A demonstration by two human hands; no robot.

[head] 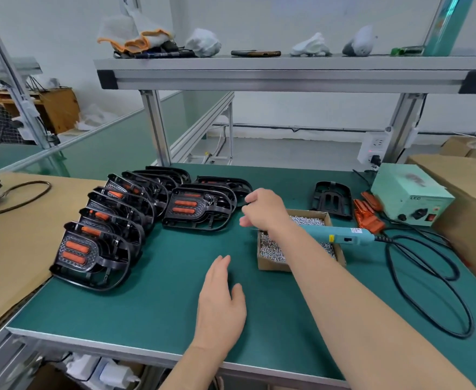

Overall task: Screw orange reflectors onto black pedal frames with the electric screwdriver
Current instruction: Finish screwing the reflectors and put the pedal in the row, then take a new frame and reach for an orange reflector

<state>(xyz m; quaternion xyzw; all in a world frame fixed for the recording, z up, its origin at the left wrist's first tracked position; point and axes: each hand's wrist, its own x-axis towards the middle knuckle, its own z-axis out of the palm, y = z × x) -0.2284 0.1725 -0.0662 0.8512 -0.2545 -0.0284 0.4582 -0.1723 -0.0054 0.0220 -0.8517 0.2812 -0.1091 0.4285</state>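
Note:
Several black pedal frames with orange reflectors (96, 249) lie overlapped in a row on the left of the green mat, and another stack (200, 209) sits further back. A bare black frame (333, 199) lies at the back right beside loose orange reflectors (367, 215). The teal electric screwdriver (341, 235) rests across a cardboard box of screws (270, 263). My right hand (265, 209) hovers above the box's far left corner, near the stack, fingers loosely curled and holding nothing. My left hand (221, 302) lies flat on the mat, fingers straight.
A pale green power supply (411, 198) stands at the back right, and the black cable (428, 291) loops across the mat's right side. Cardboard sheets border both sides. An aluminium shelf (287, 71) overhead carries rags and a phone.

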